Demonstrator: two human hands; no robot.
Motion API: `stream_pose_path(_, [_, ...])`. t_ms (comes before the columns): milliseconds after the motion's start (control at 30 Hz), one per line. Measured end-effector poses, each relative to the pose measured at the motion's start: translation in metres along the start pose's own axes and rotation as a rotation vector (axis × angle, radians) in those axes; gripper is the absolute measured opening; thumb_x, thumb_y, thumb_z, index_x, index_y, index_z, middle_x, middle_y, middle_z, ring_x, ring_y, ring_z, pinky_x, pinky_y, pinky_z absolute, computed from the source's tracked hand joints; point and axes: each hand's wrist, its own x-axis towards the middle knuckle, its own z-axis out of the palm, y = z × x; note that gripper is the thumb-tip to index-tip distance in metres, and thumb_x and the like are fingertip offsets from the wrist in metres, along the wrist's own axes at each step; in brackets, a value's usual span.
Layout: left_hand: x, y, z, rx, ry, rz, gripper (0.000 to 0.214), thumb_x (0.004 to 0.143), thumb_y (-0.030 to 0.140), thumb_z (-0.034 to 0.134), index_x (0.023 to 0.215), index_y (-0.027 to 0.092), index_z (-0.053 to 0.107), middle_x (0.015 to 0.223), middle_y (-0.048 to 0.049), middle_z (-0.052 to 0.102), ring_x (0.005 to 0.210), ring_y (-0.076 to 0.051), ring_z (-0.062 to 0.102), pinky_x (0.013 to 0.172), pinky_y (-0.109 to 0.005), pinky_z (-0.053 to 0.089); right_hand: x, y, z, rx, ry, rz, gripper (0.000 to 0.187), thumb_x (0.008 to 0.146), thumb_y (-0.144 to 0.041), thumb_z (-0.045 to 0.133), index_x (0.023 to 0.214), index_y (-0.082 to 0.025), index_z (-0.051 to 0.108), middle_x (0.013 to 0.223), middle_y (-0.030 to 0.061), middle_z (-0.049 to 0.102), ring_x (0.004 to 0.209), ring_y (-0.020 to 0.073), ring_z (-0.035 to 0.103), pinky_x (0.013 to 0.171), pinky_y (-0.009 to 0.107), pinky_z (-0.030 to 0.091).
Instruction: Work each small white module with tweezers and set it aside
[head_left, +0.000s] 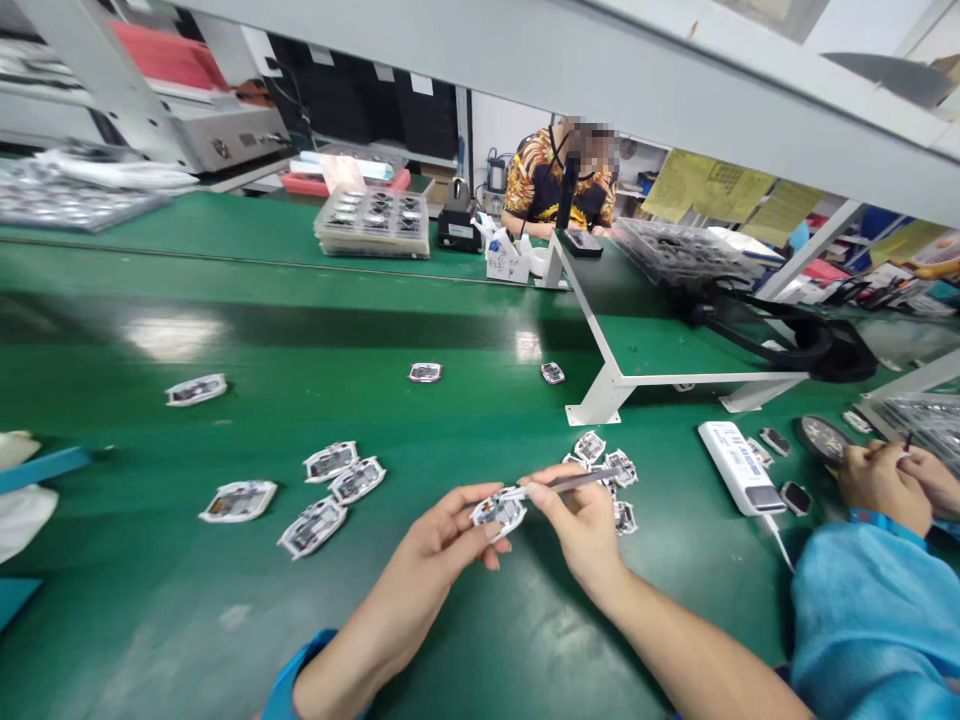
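My left hand (450, 535) is closed around the edges of a small white-framed electronic housing (499, 512), with its open inner side facing up. In my right hand (577, 520) is a slim grey pair of tweezers (581, 480), gripped like a pen. Its pale tip reaches the housing's upper edge; whether it grips any part is too small to tell. Just beyond my right hand lies a cluster of similar housings (590, 446), partly covered by that hand. Several more housings (358, 480) rest on the green bench (225, 620) to the left of my left hand.
A white metal-legged shelf (600, 400) stands at right. Near it lies a white box-shaped device (739, 468) with a cable. A co-worker's hands (889, 485) work at the right edge. Across the bench sits another person (559, 180), near stacked clear trays (373, 222).
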Motion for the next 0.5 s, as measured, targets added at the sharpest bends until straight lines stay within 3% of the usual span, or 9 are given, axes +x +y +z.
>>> stream_pose_path(200, [0.0002, -0.0033, -0.0005, -0.04, -0.015, -0.006, 0.054, 0.069, 0.043, 0.078, 0.111, 0.013, 0.061, 0.072, -0.0019, 0.07, 0.067, -0.017, 0.056, 0.067, -0.031, 0.041, -0.0015, -0.0015, -0.0003, 0.055, -0.016, -0.027, 0.004, 0.079, -0.023, 0.076, 0.082, -0.022, 0.072, 0.082, 0.0011, 0.077, 0.08, 0.0185, 0.071, 0.077, 0.031, 0.055])
stream_pose_path(500, [-0.002, -0.0014, 0.0004, -0.052, 0.001, -0.021, 0.055, 0.069, 0.042, 0.079, 0.112, 0.013, 0.061, 0.069, -0.0007, 0.071, 0.065, -0.015, 0.057, 0.067, -0.029, 0.041, -0.0017, -0.0007, -0.0004, -0.058, -0.005, -0.054, 0.004, 0.081, -0.024, 0.074, 0.085, -0.022, 0.073, 0.084, 0.0017, 0.076, 0.082, 0.019, 0.071, 0.078, 0.031, 0.054])
